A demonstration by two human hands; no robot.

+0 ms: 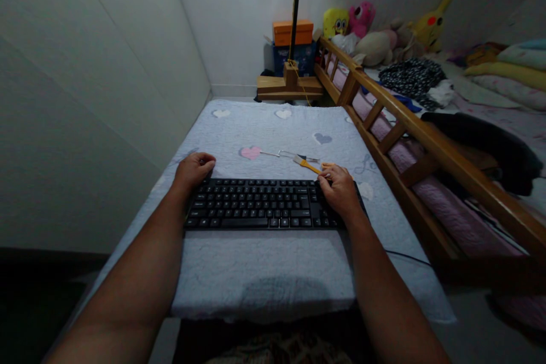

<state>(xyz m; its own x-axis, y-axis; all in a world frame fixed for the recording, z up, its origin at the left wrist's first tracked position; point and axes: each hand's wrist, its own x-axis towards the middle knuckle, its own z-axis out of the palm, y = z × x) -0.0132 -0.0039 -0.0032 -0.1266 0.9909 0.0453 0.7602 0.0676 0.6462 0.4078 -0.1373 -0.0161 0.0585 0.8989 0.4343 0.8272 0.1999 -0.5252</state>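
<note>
A black full-size keyboard [251, 202] lies flat on the cloth-covered table in front of me. Beyond its upper left corner is my left hand [194, 172], fingers curled in against the thumb; whatever it may hold is hidden. My right hand [340, 189] rests over the keyboard's upper right part, thumb and fingertips pinched together, with the contents too small to make out. Close to those fingertips lies a flat brush [307, 165] with a yellow handle and pale bristles. A thin wire tool [290, 153] with a dark handle lies just behind the brush. Some small yellowish thing [327, 165] shows behind my right fingers.
A pale quilted cloth [264, 267] with heart patterns covers the table. A black cable [409, 257] runs off to the right. The wooden bed rail [396, 111] borders the right side, a white wall [140, 68] the left. A wooden stand [290, 86] and boxes are behind.
</note>
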